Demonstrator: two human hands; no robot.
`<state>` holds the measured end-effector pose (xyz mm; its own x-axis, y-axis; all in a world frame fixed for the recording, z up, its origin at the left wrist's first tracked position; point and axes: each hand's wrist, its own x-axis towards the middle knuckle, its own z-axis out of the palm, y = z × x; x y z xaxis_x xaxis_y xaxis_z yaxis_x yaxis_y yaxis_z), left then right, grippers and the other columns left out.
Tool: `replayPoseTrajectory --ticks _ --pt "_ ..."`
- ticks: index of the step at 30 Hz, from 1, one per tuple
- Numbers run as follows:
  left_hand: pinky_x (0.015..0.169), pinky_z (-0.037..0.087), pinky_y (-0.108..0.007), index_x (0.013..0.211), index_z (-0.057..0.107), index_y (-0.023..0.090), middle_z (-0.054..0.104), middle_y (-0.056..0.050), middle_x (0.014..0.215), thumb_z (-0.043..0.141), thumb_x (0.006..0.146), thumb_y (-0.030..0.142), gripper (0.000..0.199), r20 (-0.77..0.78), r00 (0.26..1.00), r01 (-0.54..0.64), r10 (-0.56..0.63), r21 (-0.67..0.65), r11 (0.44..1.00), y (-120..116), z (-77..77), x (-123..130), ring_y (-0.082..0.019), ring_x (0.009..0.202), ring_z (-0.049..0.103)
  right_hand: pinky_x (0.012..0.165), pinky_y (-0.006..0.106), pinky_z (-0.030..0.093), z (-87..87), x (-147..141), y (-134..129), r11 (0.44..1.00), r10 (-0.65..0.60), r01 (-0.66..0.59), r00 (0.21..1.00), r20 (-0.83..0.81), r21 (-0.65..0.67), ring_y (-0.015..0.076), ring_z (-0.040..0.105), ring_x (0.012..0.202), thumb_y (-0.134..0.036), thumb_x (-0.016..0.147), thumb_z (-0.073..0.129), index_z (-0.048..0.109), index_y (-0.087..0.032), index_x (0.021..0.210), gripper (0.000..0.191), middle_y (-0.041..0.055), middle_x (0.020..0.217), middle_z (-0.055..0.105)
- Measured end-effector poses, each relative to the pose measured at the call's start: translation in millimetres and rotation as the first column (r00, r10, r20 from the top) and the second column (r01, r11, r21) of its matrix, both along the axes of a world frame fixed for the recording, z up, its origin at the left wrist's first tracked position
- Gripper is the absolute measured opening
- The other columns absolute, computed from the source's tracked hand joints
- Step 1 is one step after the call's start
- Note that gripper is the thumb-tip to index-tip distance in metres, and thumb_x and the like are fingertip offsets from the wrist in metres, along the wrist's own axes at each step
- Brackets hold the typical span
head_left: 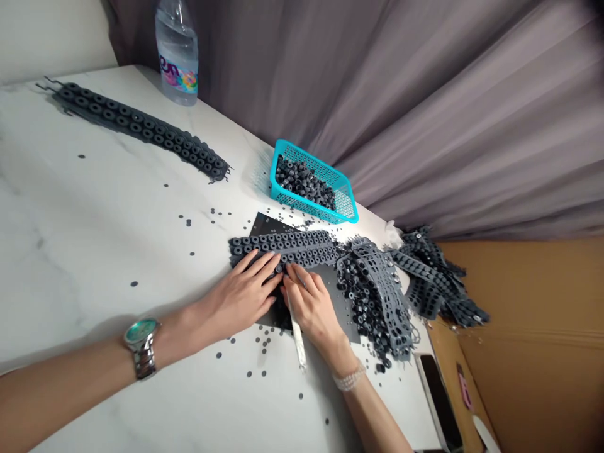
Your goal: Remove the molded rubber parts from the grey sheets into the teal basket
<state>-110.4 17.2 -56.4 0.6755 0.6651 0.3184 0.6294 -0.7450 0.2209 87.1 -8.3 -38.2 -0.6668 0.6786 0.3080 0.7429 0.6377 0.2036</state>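
Dark grey rubbery-looking strip [302, 242] at the centre of the frame, studded with rows of raised rings with round holes; its long axis runs nearly level from left to right, over a black sheet [325, 286] on the white marbled tabletop [94, 233]; the left hand [245, 289], grip released, lies flat with fingers on the strip's lower left edge, pointing to the upper right; the right hand [304, 299] has its grip closed around a slim white-wrapped tool [298, 343], fingertips at the strip's lower edge; a turquoise basket [314, 211] of small dark pieces sits above.
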Motion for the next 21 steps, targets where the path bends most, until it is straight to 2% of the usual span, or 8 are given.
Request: replayPoseTrajectory --ticks 5,9,12,16,21 --pt "0.117 0.025 -0.050 0.129 0.060 0.012 0.046 -0.016 0.149 0.043 0.096 0.034 0.042 0.018 0.999 0.027 -0.027 -0.023 0.999 0.9 -1.6 -1.7 -0.030 0.141 0.038 0.090 0.041 0.052 1.0 -1.2 3.0 0.999 0.023 -0.021 0.998 0.058 -0.041 0.0311 0.053 0.127 -0.008 0.095 0.044 0.059 -0.006 0.113 0.023 0.0232 0.122 0.065" --pt "0.118 0.025 -0.049 0.131 0.058 0.012 0.048 -0.016 0.148 0.043 0.096 0.033 0.044 0.015 1.000 0.020 -0.019 -0.036 0.999 0.6 1.1 -1.5 -0.029 0.140 0.039 0.091 0.042 0.053 -2.5 -4.2 -0.7 0.999 -0.032 0.032 0.999 0.008 -0.018 0.0302 0.053 0.126 -0.006 0.095 0.041 0.057 -0.008 0.114 0.026 0.0212 0.120 0.066" --pt "0.117 0.025 -0.049 0.132 0.057 0.012 0.051 -0.016 0.146 0.042 0.096 0.032 0.044 0.005 1.000 0.005 -0.005 -0.040 0.999 0.5 3.5 -0.8 -0.028 0.139 0.040 0.091 0.043 0.054 -4.4 -0.5 -3.6 0.987 -0.156 0.158 0.981 -0.116 0.010 0.0290 0.053 0.127 -0.007 0.096 0.040 0.056 -0.012 0.114 0.025 0.0201 0.119 0.066" --pt "0.117 0.026 -0.049 0.132 0.058 0.015 0.050 -0.014 0.146 0.042 0.096 0.033 0.043 -0.003 1.000 0.005 -0.005 -0.033 0.999 1.0 3.4 -1.0 -0.028 0.140 0.040 0.092 0.046 0.054 -1.3 13.7 -5.3 0.923 -0.374 0.383 0.877 -0.300 -0.034 0.0277 0.053 0.125 -0.013 0.098 0.041 0.055 -0.014 0.110 0.019 0.0201 0.118 0.065" --pt "0.116 0.028 -0.053 0.132 0.058 0.016 0.045 -0.017 0.150 0.049 0.093 0.037 0.045 -0.005 1.000 -0.030 0.031 0.068 0.997 -4.9 0.8 -2.8 -0.033 0.140 0.039 0.091 0.050 0.048 2.7 17.4 -6.6 0.910 -0.396 0.416 0.868 -0.299 0.001 0.0304 0.053 0.125 -0.017 0.097 0.046 0.054 -0.016 0.115 0.020 0.0193 0.124 0.064"
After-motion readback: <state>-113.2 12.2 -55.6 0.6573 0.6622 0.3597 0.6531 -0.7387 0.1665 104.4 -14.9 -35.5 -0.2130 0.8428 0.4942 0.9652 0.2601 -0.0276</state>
